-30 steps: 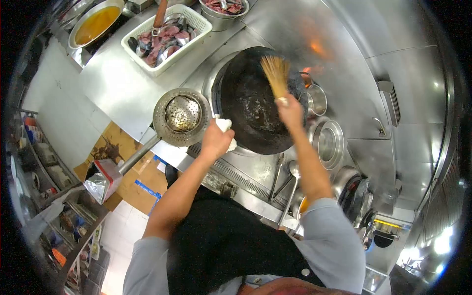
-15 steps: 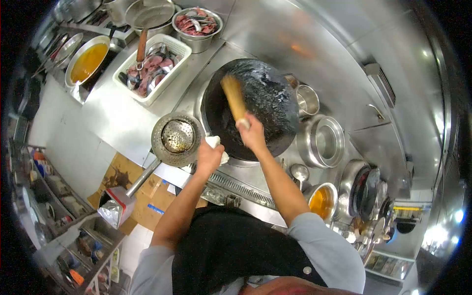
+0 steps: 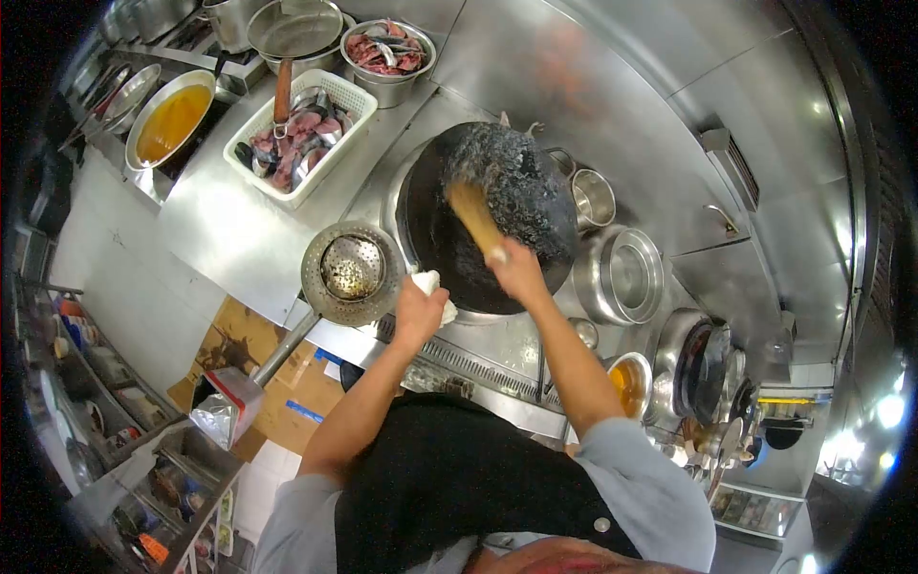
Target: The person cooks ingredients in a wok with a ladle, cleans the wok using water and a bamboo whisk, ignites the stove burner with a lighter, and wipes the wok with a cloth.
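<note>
A large black wok (image 3: 428, 225) sits on the range, with water splashing and foaming across its far side. My right hand (image 3: 519, 272) is closed round the end of a bamboo wok brush (image 3: 474, 215), whose splayed bristles are inside the wok. My left hand (image 3: 419, 314) grips a folded white cloth (image 3: 426, 281) at the wok's near-left edge; the wok handle, if under the cloth, is hidden. Just left of that hand rests a perforated metal strainer (image 3: 325, 287) with its long handle pointing toward the lower left.
A white basket (image 3: 244, 182) of fish pieces stands on the steel counter (image 3: 229, 225), near a metal bowl (image 3: 387, 91) of more cut fish. Far left is a pan of orange oil (image 3: 172, 124). Metal pots (image 3: 598, 277) and an oil pot (image 3: 628, 383) stand at right.
The brush has moved right and slightly down in the view, with my right hand. Water now splashes past the wok's far rim. My left hand still holds the cloth.
</note>
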Available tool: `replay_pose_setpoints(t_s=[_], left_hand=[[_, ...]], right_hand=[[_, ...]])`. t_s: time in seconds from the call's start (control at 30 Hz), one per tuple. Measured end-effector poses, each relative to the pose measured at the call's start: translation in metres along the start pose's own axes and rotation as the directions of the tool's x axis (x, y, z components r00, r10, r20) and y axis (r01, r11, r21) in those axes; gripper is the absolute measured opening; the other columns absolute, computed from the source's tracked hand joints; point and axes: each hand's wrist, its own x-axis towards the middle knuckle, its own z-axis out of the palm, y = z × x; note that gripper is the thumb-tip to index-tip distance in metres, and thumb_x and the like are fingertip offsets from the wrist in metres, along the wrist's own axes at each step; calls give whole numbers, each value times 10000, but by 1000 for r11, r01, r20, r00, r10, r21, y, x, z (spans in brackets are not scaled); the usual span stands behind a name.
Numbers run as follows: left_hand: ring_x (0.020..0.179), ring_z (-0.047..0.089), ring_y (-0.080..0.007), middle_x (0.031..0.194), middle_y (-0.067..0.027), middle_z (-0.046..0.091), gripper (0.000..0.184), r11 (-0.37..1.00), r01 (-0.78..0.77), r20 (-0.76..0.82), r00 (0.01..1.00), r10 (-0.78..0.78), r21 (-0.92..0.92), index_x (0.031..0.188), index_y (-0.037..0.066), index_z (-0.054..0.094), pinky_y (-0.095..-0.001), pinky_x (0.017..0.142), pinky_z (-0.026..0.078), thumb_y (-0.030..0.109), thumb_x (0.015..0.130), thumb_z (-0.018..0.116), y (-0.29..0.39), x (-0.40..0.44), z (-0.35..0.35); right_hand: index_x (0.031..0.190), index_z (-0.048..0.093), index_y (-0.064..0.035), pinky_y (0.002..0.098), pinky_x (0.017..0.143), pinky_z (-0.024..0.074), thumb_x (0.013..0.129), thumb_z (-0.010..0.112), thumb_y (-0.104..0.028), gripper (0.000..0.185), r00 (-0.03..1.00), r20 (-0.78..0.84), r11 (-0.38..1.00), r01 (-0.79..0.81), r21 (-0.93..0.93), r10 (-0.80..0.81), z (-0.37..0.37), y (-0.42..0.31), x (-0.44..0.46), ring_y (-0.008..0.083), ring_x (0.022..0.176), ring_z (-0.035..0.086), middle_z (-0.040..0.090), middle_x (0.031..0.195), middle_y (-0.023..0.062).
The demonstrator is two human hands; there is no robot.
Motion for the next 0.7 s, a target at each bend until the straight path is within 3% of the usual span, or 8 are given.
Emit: replay_pose_setpoints(t_s=[0.07, 0.1, 0.17, 0.23, 0.4, 0.47, 0.57, 0.7], left_hand=[[966, 725, -357, 1065, -254, 715, 513, 1000, 13, 14, 1000, -13, 8, 1196, -102, 562, -443, 856, 570, 159, 805, 769, 0, 4, -4], [978, 723, -367, 1072, -264, 713, 523, 1000, 26, 20, 999, -26, 9, 1197, -106, 559, -447, 867, 567, 165, 804, 772, 0, 4, -2], [1027, 709, -414, 1093, -290, 705, 554, 993, 67, -2, 998, -67, 98, 1215, -101, 558, -461, 915, 553, 200, 805, 778, 24, -2, -11], [1063, 683, -480, 1109, -344, 691, 664, 991, 51, -2, 999, -51, 123, 1300, -132, 505, -500, 952, 531, 251, 813, 743, 18, 2, -10], [1071, 680, -468, 1123, -334, 688, 650, 990, 77, -6, 997, -76, 121, 1296, -134, 501, -489, 956, 529, 246, 823, 733, 16, 1, -9], [1065, 695, -421, 1152, -286, 696, 577, 991, 90, -7, 996, -90, 102, 1255, -94, 553, -453, 950, 538, 229, 820, 751, 13, 3, -6], [1087, 669, -489, 1128, -352, 683, 706, 994, 52, 28, 998, -55, 93, 1353, -131, 458, -500, 966, 523, 257, 826, 722, 12, 4, -8], [1082, 674, -482, 1134, -343, 687, 681, 988, 96, 10, 995, -98, 117, 1335, -123, 488, -495, 959, 525, 246, 814, 726, 19, 5, -7]], right_hand=[[1365, 656, -84, 431, 1022, 510, 863, 773, -335, 574, 994, 92, 994, 61, -91, -52, -18, 24, -61, 374, 1188, 675, 710, 1244, 235], [1372, 659, -97, 431, 1089, 468, 868, 772, -331, 567, 984, 171, 978, -18, -208, 54, -37, 44, -83, 377, 1272, 628, 676, 1325, 233], [1343, 670, -83, 464, 992, 533, 881, 764, -333, 533, 972, 172, 951, -105, -289, 159, -82, 78, -96, 389, 1156, 691, 727, 1200, 235], [1331, 671, -125, 473, 944, 557, 876, 778, -339, 515, 974, 2, 849, -195, -491, 225, -111, 92, -48, 404, 1068, 713, 736, 1142, 229], [1227, 693, -33, 463, 859, 558, 887, 764, -300, 437, 942, -320, 990, 61, -125, -98, -7, 31, 58, 416, 969, 726, 741, 1034, 255], [1288, 677, -26, 452, 925, 544, 886, 763, -296, 491, 985, -172, 999, -23, -28, 18, 22, 9, 25, 416, 1061, 711, 727, 1118, 270], [1347, 665, -56, 427, 1021, 515, 881, 757, -307, 537, 1000, -10, 997, 19, -75, -20, 9, 11, -54, 418, 1201, 662, 698, 1238, 266], [1316, 691, -107, 431, 967, 538, 882, 754, -305, 482, 989, 143, 971, 0, -240, 36, -53, 60, -66, 405, 1135, 690, 720, 1204, 227]])
